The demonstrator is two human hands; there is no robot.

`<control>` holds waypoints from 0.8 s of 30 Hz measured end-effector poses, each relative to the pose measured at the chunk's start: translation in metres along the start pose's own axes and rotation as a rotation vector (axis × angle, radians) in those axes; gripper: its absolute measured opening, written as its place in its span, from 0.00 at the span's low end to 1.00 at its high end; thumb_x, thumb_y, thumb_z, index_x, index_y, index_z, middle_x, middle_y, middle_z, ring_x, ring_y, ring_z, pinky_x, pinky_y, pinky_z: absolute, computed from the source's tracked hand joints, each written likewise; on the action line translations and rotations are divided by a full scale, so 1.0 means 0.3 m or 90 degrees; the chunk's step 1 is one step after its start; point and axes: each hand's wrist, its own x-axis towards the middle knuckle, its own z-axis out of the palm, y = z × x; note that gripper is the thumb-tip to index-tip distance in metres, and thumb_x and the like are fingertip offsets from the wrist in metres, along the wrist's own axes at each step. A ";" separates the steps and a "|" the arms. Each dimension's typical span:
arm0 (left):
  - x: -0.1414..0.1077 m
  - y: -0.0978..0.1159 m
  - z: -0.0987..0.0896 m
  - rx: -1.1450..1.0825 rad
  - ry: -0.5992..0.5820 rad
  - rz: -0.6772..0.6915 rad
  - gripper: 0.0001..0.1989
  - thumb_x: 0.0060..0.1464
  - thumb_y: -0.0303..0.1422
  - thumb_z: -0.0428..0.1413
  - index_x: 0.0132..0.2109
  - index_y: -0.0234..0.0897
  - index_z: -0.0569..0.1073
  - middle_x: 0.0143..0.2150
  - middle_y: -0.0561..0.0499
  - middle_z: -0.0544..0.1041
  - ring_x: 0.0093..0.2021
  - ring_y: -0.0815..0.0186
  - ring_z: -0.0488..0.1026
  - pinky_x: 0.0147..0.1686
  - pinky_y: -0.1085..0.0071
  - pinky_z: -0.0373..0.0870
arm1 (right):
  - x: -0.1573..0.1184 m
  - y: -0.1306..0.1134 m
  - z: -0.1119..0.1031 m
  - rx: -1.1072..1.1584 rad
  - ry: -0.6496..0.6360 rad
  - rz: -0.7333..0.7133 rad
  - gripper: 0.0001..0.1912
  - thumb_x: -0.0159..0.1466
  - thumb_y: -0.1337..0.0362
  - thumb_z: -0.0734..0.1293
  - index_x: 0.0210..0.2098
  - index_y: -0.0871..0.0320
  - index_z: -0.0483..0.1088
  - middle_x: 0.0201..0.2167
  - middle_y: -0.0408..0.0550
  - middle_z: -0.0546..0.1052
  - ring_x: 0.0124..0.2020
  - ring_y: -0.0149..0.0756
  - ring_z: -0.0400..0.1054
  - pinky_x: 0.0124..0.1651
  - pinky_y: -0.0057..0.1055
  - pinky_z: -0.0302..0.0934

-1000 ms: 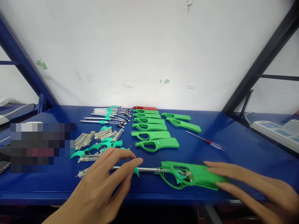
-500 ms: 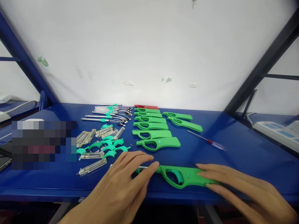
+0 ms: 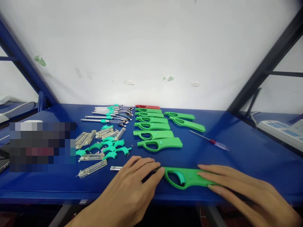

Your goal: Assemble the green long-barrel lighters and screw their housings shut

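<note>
A green lighter body (image 3: pixel 191 178) with a teal trigger lies near the front edge of the blue table. My left hand (image 3: pixel 139 183) is closed on its narrow left end, thumb and index fingertip meeting there. A silver metal tube (image 3: pixel 115 168) sticks out to the left from beneath that hand; its middle is hidden. My right hand (image 3: pixel 246 186) grips the wide right end of the body between thumb and fingers.
Behind lie a column of green lighter shells (image 3: pixel 163 143), a red one (image 3: pixel 148 107), and two more green ones (image 3: pixel 188 124). Metal rods with wires (image 3: pixel 94 120), clear tanks (image 3: pixel 92 168) and teal triggers (image 3: pixel 110 155) are at the left. A screwdriver (image 3: pixel 213 141) is at the right.
My left hand has shifted slightly right along the lighter body, and more of the silver tube shows at its left. My right hand has barely moved.
</note>
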 end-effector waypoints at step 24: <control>0.038 -0.017 0.003 -0.054 0.010 0.033 0.14 0.73 0.20 0.50 0.56 0.30 0.79 0.51 0.46 0.87 0.45 0.58 0.84 0.46 0.59 0.77 | 0.035 -0.055 -0.001 0.012 0.052 0.008 0.17 0.77 0.57 0.66 0.63 0.37 0.77 0.60 0.43 0.82 0.59 0.41 0.79 0.58 0.37 0.77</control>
